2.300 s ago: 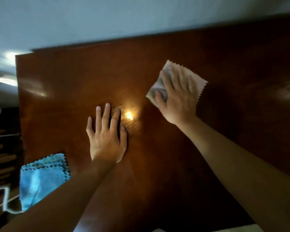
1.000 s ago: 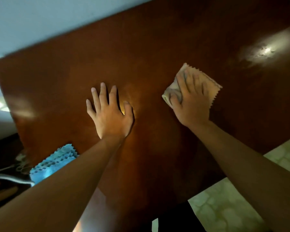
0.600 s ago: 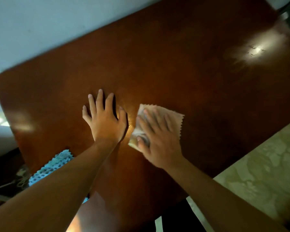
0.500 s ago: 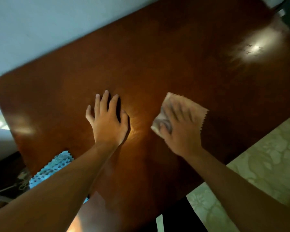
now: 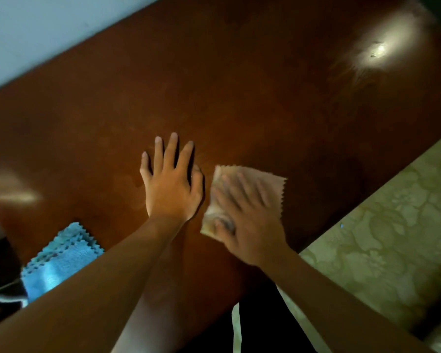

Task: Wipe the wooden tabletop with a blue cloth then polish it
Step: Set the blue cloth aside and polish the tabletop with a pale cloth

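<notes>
The glossy dark wooden tabletop (image 5: 239, 98) fills most of the head view. My left hand (image 5: 171, 184) lies flat on it, palm down, fingers spread, holding nothing. Just to its right, my right hand (image 5: 247, 220) presses down on a pale beige cloth (image 5: 267, 179) with zigzag edges; the hand is motion-blurred. A folded blue cloth (image 5: 59, 258) with pinked edges rests at the table's near left corner, partly hidden by my left forearm.
A pale wall (image 5: 49, 34) runs along the table's far edge. A light reflection (image 5: 378, 50) glares on the wood at the far right. Patterned floor tiles (image 5: 379, 238) lie beyond the table's right edge. Dark space lies off the left edge.
My right hand has slid the beige cloth back and forth across the wood, now leftward again close beside my left hand. The left hand stays planted. The view has tilted.
</notes>
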Available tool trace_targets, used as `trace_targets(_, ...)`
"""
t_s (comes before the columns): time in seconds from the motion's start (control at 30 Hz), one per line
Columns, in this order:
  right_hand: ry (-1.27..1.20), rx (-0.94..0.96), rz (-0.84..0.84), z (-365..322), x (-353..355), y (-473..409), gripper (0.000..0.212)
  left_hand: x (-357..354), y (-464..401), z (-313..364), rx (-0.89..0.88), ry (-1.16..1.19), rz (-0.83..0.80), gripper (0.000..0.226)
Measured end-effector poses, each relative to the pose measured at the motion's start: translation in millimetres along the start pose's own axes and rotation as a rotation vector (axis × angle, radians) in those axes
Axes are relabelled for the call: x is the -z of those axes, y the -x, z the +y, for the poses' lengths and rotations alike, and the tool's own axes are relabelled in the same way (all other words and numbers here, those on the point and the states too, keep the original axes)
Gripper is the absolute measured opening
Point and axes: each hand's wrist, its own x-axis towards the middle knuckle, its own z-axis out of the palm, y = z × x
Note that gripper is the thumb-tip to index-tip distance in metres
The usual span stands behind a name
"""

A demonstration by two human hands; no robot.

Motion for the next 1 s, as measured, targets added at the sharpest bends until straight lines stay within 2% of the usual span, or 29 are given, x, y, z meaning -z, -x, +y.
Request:
trace_targets(0.13, 0.007, -0.258, 0.017, 72.4, 19.2, -4.0, 0.068, 0.1, 1.1, 1.2, 0.004, -0.016, -0.006, 0.052)
trace_targets(0.23, 0.033, -0.319, 0.016, 62.5, 19.7, 0.6, 0.068, 0.2, 0.2, 2.5, 0.003, -0.017, 0.002, 0.051)
trace_targets(0.4, -0.042, -0.113, 0.008, -38.9, -7.8, 36.4, 0.066, 1.9, 0.9, 2.8, 0.008, -0.024, -0.002, 0.052)
trace_targets(0.47, -0.06, -0.035, -0.001, -39.7, -8.5, 43.5, 0.064, 2.6, 2.0, 3.7, 0.006, -0.032, -0.006, 0.053)
trace_targets(0.53, -0.035, 0.0, -0.023, -11.8, -1.1, 40.6, 0.063, 4.0, 1.7, 4.5, 0.014, -0.018, -0.013, 0.053)
trace_targets(0.57, -0.025, -0.055, -0.024, 8.7, 4.0, 36.5, 0.064, 5.1, 2.0, 3.6, 0.017, -0.01, -0.012, 0.053)
trace_targets(0.7, -0.037, -0.485, 0.006, 121.9, 33.3, 23.3, 0.068, 10.5, -1.5, 9.6, 0.029, 0.041, 0.002, 0.05)
trace_targets(0.77, -0.046, -0.557, 0.015, 150.1, 44.0, 17.0, 0.07, 12.6, -8.1, 14.6, 0.024, 0.05, -0.001, 0.048)
trace_targets(0.87, -0.017, -0.543, 0.011, 117.6, 39.9, 10.9, 0.07, 10.4, -20.8, 22.5, -0.019, 0.031, -0.03, 0.05)
trace_targets(1.0, 0.021, -0.299, -0.013, 33.7, 12.2, 25.9, 0.065, 0.4, -30.1, 29.6, -0.034, -0.026, -0.06, 0.055)
